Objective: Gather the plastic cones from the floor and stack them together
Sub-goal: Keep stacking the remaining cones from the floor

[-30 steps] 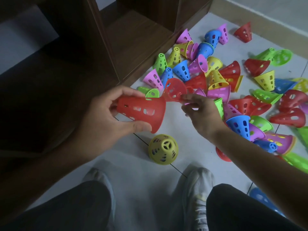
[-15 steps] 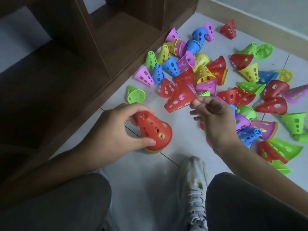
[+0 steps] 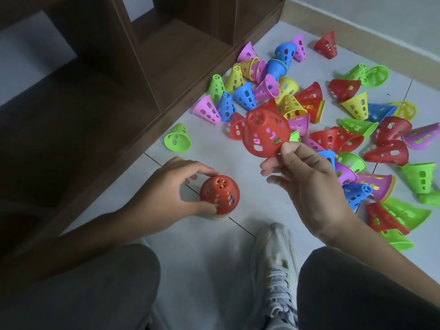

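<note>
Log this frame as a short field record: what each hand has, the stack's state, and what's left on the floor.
left hand: grips the red cone stack, upright on the tile floor
right hand: pinches the rim of a red cone, held in the air
stack: red cone on top, a yellowish rim showing beneath
remaining: many loose cones scattered right of the wooden shelf
nearest stray: green cone

dim, soft light; edges bowed

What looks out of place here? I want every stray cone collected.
One green cone lies on its side alone by the shelf, apart from the main heap. Otherwise nothing looks damaged; most cones simply lie tipped over.
</note>
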The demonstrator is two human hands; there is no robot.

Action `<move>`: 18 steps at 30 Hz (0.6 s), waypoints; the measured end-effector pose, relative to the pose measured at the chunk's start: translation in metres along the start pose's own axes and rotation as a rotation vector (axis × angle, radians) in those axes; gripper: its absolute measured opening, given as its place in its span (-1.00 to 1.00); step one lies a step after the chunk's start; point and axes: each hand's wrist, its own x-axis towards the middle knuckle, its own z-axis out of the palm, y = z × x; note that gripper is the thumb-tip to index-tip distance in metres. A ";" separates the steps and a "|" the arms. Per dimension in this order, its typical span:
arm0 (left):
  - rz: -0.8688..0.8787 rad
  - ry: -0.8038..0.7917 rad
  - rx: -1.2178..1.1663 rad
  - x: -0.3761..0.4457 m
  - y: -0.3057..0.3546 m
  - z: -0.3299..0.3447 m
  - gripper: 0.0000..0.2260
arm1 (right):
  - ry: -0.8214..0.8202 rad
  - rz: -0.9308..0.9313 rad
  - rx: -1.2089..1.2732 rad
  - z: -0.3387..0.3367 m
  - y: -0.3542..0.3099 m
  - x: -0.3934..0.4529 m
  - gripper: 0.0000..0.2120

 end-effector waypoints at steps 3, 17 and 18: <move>-0.056 0.004 -0.013 -0.002 -0.032 -0.004 -0.54 | -0.101 0.017 0.034 0.006 -0.001 -0.007 -0.72; -0.186 0.116 -0.080 0.050 -0.109 -0.025 -0.51 | -0.249 0.185 -0.011 0.012 0.036 -0.018 -0.71; -0.187 0.116 -0.064 0.056 -0.108 -0.026 -0.48 | -0.239 0.186 -0.035 0.012 0.038 -0.018 -0.72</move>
